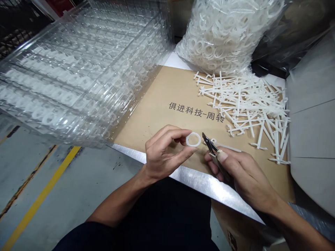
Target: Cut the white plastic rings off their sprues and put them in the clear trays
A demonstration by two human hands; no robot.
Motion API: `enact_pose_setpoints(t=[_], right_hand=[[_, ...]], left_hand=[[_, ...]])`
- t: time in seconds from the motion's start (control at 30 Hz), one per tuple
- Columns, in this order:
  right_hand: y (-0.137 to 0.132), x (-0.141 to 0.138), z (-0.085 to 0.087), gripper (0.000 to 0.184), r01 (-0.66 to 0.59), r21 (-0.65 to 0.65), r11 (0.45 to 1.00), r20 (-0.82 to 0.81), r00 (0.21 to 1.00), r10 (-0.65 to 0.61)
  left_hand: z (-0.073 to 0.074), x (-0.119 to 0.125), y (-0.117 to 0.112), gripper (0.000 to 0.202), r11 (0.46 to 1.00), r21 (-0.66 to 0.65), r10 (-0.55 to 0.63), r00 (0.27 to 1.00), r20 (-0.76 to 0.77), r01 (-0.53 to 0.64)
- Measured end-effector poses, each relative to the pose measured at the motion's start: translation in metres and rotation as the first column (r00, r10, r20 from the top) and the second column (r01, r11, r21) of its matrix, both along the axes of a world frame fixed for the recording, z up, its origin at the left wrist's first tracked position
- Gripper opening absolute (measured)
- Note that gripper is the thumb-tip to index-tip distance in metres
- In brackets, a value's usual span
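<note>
My left hand (164, 153) pinches a white plastic ring (193, 139) between thumb and fingertips. My right hand (235, 170) grips a pair of black-jawed side cutters (211, 146), their jaws close to the ring but apart from it. A thin white plastic runner (226, 145) lies just beyond the jaws on a brown cardboard sheet (162, 122) printed with black Chinese characters. To the right on the cardboard lies a heap of branched white plastic runners (251, 108).
A clear bag (220, 38) stuffed with white rings stands behind the cardboard. Stacked clear plastic trays (78, 76) holding rings fill the left. The steel table edge (199, 181) runs below my hands, above a grey floor (39, 174) with a yellow line (42, 195). A grey board (311, 104) stands at the right.
</note>
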State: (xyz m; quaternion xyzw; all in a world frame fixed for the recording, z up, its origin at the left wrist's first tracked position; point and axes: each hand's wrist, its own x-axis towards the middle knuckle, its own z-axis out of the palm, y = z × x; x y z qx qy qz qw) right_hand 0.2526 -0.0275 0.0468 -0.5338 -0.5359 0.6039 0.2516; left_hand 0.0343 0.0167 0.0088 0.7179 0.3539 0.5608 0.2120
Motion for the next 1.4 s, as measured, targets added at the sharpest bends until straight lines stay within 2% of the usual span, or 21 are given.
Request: enact_pose_setpoints(t=[0.63,1.27,1.33,1.4], right_hand=[[0.0002,0.0017,-0.0014,0.041,-0.022,0.038,0.999,0.017,1.000,0.021],[-0.0014,0.0011,-0.0013,0.041,-0.005,0.015,1.000,-0.036,0.999,0.006],[-0.0016,0.0005,-0.0024,0.041,0.015,0.008,1.000,-0.068,0.998,-0.015],[-0.0020,0.0011,-0.0050,0.040,0.087,0.036,0.996,-0.118,0.990,-0.082]], left_hand=[[0.0026,-0.0003,-0.0011,0.029,0.999,0.034,0.042,0.998,-0.056,-0.040],[-0.0001,-0.0011,-0.0012,0.034,0.999,0.046,0.023,1.000,-0.011,-0.023],[-0.0004,-0.0013,-0.0011,0.034,0.999,0.039,0.020,1.000,-0.010,-0.019],[-0.0006,-0.0013,-0.0011,0.034,0.999,0.037,0.022,1.000,-0.011,-0.022]])
